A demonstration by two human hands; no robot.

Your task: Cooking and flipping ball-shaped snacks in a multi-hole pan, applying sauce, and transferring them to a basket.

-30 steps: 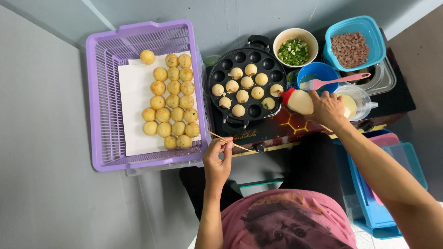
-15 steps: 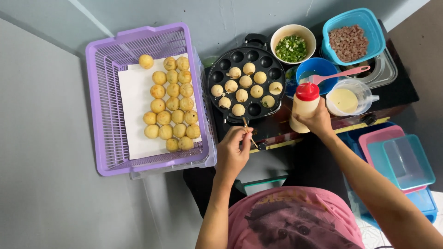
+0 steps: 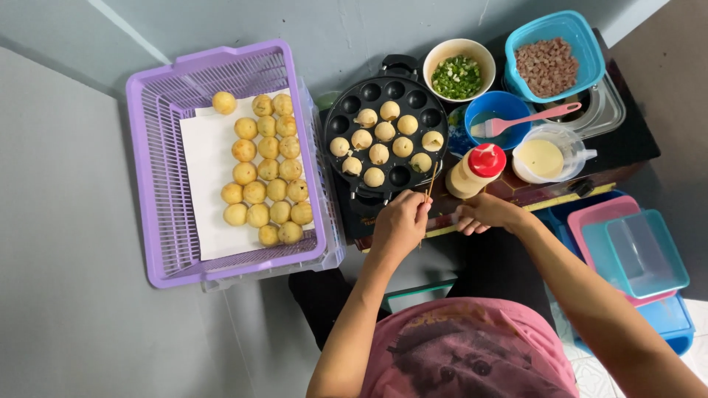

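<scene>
Nearest the camera, the left hand [image 3: 400,221] is closed around a thin wooden skewer [image 3: 428,193], whose tip points up toward the near rim of the round black ball pan [image 3: 346,110]. Just beside it, the right hand [image 3: 483,212] rests at the table edge with fingers curled; the squeeze bottle [image 3: 472,171] with a red cap stands right above it, and I cannot tell whether the fingers touch its base or have let go.

In the pan, about ten pale dough balls [image 3: 378,153] sit in the cups, while several cups along the far and near edges are empty and dark. To the left, the purple basket [image 3: 155,177], lined with white paper, holds a large batch of golden-brown finished balls [image 3: 268,168]. So, by my judgement, most of the cooking is done, and the pan's load is paler and not yet lifted out.

Beyond the pan stand a white bowl of chopped green onion [image 3: 457,76], a blue bowl with a pink brush [image 3: 525,119], a jug of batter [image 3: 542,156] and a blue tub of diced meat [image 3: 547,65].

Compared with half a second ago, the right hand has slid off the bottle's body down to the table edge, and the skewer has come nearer the pan.
</scene>
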